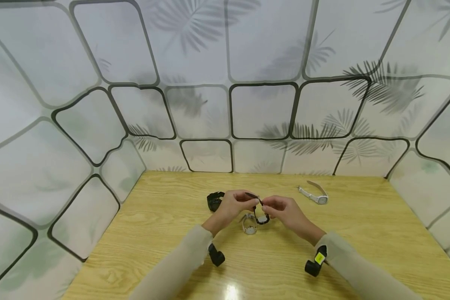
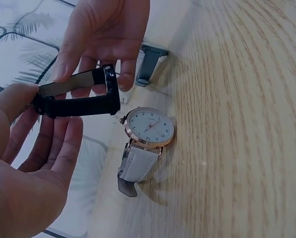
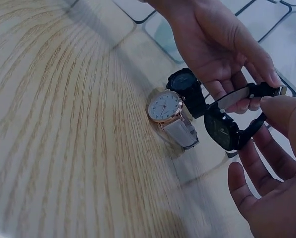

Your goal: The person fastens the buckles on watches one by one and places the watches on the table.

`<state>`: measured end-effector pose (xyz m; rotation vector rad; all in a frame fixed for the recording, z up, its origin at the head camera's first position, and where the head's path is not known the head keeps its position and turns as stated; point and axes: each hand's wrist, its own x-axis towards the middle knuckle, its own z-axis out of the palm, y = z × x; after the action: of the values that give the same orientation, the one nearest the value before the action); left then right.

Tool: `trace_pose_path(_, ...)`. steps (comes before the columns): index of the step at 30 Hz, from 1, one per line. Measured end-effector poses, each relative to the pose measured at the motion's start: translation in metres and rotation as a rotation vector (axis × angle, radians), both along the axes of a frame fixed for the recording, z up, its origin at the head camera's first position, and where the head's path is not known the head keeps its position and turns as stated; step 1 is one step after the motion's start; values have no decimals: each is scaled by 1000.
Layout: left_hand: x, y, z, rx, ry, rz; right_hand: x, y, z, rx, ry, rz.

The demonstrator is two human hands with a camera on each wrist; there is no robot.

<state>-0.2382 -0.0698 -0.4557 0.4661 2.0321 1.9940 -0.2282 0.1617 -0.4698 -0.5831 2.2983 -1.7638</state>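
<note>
Both hands hold a black-strapped wristwatch (image 3: 221,130) above the table, its strap curved into a loop. In the head view my left hand (image 1: 230,208) pinches one part of the strap. Opposite it, my right hand (image 1: 286,213) pinches the strap with thumb and fingers near the buckle end, seen close up in the right wrist view. Just below lies a rose-gold watch (image 2: 149,128) with a white dial and pale strap. A chunky black watch (image 1: 214,201) rests beside my left hand, partly hidden by it.
A white-strapped watch (image 1: 316,197) lies farther back on the right of the wooden table (image 1: 165,200). Patterned cloth walls (image 1: 262,110) rise behind the table and at both sides.
</note>
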Motion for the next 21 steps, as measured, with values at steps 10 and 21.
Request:
trace_pose_path(10, 1, 4, 0, -8, -14, 23, 0, -2, -3, -33, -11, -23)
trace_pose_path(21, 1, 5, -2, -5, -6, 21, 0, -3, -8, -95, -34, -7)
